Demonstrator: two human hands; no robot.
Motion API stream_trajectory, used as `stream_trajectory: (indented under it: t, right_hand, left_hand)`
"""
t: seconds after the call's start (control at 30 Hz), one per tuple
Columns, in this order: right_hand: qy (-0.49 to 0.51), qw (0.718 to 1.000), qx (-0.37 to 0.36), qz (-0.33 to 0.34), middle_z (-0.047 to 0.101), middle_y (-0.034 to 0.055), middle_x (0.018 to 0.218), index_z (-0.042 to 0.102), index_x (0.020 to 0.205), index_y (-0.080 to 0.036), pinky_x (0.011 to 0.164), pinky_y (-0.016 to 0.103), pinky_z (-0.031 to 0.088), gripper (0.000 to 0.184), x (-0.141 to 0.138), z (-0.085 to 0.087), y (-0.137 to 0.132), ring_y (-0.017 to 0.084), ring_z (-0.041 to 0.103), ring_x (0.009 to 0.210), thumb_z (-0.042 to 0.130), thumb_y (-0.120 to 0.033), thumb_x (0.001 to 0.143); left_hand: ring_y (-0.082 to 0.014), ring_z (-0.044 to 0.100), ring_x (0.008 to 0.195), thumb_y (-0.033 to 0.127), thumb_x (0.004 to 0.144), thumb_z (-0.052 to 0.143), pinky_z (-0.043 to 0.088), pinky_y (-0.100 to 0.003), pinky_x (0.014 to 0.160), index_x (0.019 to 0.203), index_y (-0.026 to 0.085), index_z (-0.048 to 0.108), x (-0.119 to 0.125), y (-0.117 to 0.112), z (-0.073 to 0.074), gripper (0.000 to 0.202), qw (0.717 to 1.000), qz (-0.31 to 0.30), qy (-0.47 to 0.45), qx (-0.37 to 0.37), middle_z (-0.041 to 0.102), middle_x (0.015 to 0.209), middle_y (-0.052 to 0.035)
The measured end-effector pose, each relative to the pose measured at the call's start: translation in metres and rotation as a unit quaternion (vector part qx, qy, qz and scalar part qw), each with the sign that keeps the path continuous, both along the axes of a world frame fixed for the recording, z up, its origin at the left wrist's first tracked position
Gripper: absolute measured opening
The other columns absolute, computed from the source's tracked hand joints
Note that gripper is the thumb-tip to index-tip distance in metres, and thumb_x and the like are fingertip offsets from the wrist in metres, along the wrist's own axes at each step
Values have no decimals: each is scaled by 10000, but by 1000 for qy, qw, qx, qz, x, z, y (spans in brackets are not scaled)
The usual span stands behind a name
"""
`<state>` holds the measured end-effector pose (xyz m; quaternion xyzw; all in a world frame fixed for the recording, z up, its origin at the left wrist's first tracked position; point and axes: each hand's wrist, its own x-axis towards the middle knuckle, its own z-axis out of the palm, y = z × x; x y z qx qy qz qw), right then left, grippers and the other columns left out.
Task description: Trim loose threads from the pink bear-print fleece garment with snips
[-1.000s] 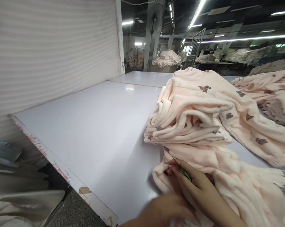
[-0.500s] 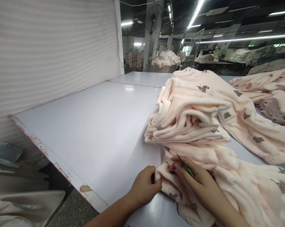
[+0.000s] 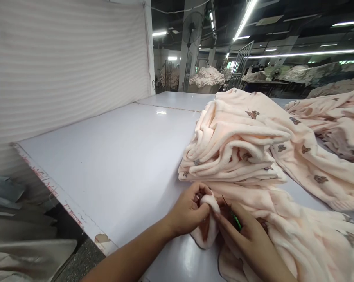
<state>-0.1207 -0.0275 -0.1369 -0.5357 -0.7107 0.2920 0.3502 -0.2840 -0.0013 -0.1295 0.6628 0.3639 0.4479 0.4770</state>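
Observation:
A pale pink fleece garment (image 3: 282, 219) with dark animal prints lies across the near right of the table. My left hand (image 3: 188, 209) pinches a rolled edge of it between thumb and fingers. Close beside, my right hand (image 3: 241, 225) grips the same edge with its fingertips. Tucked in that right hand are green-handled thread snips (image 3: 234, 220), their thin dark point sticking up to the left; part of the handle is hidden by the fingers. Just beyond both hands rises a folded stack of the same fleece (image 3: 232, 141).
The smooth pale table (image 3: 112, 156) has a chipped, red-marked left edge. A white quilted sheet (image 3: 68, 58) hangs along its far left. More pink fleece (image 3: 341, 117) is heaped at the right. Grey cloth (image 3: 24, 243) lies below the table at lower left.
My left hand has moved up and right, lifting the fleece edge into a curled fold. My right hand has closed in on that edge, still holding the snips.

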Motion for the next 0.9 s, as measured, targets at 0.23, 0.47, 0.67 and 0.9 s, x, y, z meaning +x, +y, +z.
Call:
stream_trajectory:
  t: [0.23,0.47,0.67,0.9]
  right_hand:
    - [-38,998,39,19,606,31,963,526,1030,-194,743,247,461,215,7,1,-4,159,577,872,436,-250,844]
    - [-91,991,-13,94,682,-14,820,641,860,-259,674,243,522,140,3,-3,-19,184,646,770,580,-277,735]
    - [-26,998,-49,15,670,12,1032,616,988,-241,832,229,488,299,7,-7,-18,182,614,979,473,-465,850]
    - [-2,998,39,-50,631,-10,970,504,1033,-259,748,215,484,281,-20,-15,-17,163,607,904,577,-368,785]
  left_hand:
    - [-174,479,730,82,618,536,362,-288,690,764,163,572,-25,3,-45,171,995,91,21,-42,538,727,-15]
    - [-119,485,685,156,718,562,378,-216,632,855,141,574,-29,-2,-34,139,988,69,-106,-88,540,738,-8]
    - [-94,432,627,166,719,580,333,-197,577,821,129,582,-17,-2,-36,108,981,44,-154,-113,504,686,4]
    - [-131,491,761,130,714,607,378,-220,704,860,142,617,-14,-6,-30,147,982,33,-158,-101,527,809,-20]
